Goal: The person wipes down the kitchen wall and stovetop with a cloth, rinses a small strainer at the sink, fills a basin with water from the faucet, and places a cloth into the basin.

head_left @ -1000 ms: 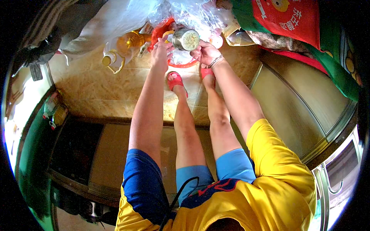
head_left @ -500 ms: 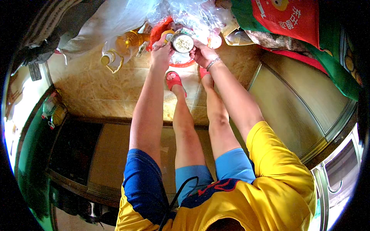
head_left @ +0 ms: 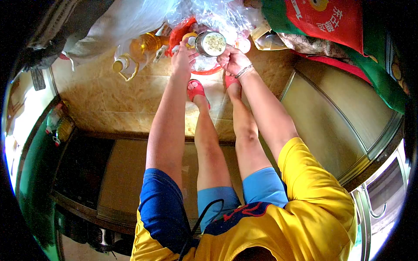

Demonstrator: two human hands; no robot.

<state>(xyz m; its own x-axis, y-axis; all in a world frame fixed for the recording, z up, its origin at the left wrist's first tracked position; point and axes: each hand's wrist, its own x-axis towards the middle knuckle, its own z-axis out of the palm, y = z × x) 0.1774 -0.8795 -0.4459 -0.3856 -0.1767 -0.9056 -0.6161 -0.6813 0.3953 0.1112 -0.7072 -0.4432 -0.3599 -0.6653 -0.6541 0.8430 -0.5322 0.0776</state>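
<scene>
While the right grip (head_left: 234, 61) holds it, the cup (head_left: 211, 44) lies leftward.

Red bag (head_left: 333, 24), upper right; amber bottle (head_left: 146, 47), upper left; tiled floor (head_left: 109, 102).

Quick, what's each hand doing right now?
Left hand: open beside the metal cup; whether it touches can't be told.
Right hand: closed, holding the cup by its side.

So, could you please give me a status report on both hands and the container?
Right hand gripping round container, pale contents showing; left hand open beside it; clear plastic just beyond, not visibly blocking.
</scene>
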